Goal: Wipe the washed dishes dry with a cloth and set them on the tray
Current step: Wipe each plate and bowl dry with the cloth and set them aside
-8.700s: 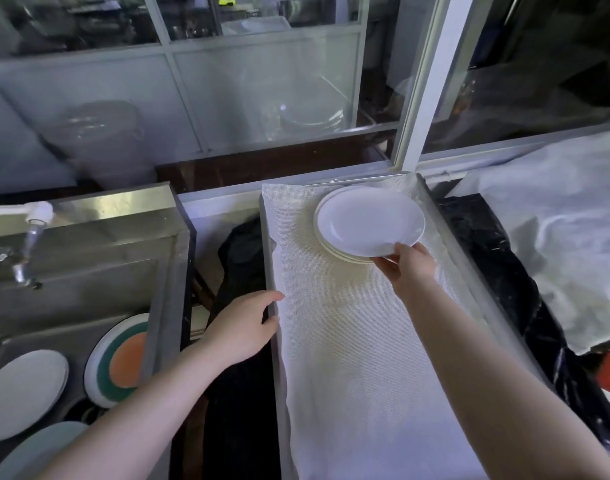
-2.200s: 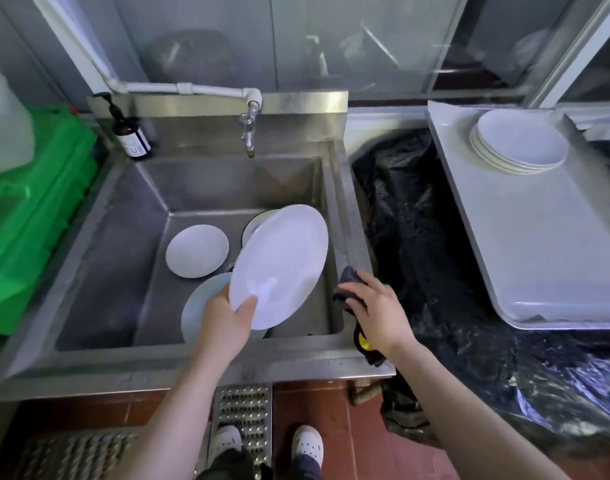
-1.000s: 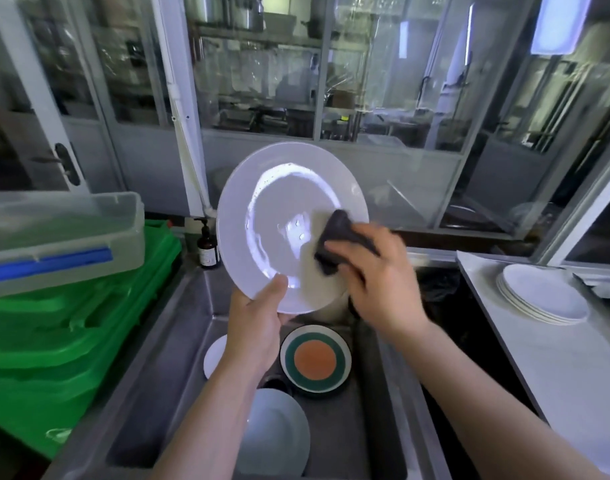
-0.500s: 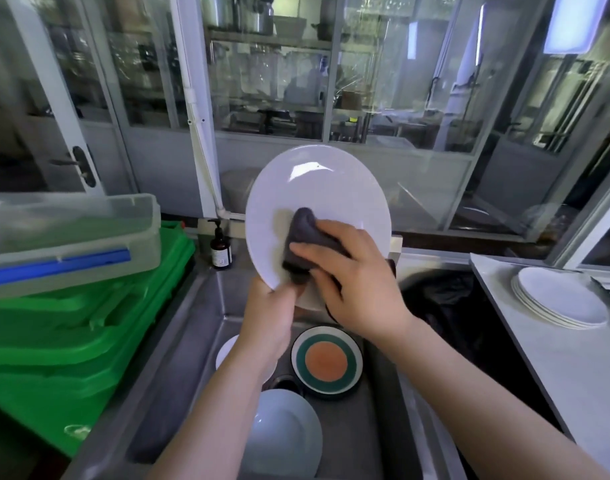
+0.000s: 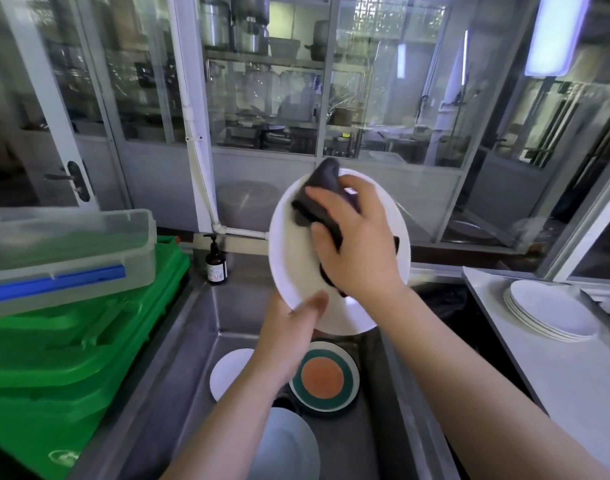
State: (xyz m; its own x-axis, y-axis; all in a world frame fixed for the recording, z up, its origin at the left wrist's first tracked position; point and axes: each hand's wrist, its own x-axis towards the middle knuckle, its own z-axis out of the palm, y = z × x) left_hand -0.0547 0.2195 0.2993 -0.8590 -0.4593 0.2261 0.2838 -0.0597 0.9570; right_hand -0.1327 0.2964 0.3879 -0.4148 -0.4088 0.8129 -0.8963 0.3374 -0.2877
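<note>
Head view: left hand (image 5: 289, 337) grips white plate (image 5: 293, 258) at its 7 o'clock rim, held upright over sink (image 5: 179, 368). Right hand (image 5: 359, 244) presses dark cloth (image 5: 319, 188) on its face. Tray (image 5: 552, 368) lies at 3 o'clock, right hand nearer.

Head-worn view, forward-down, close over sink (image 5: 199, 341)
</note>
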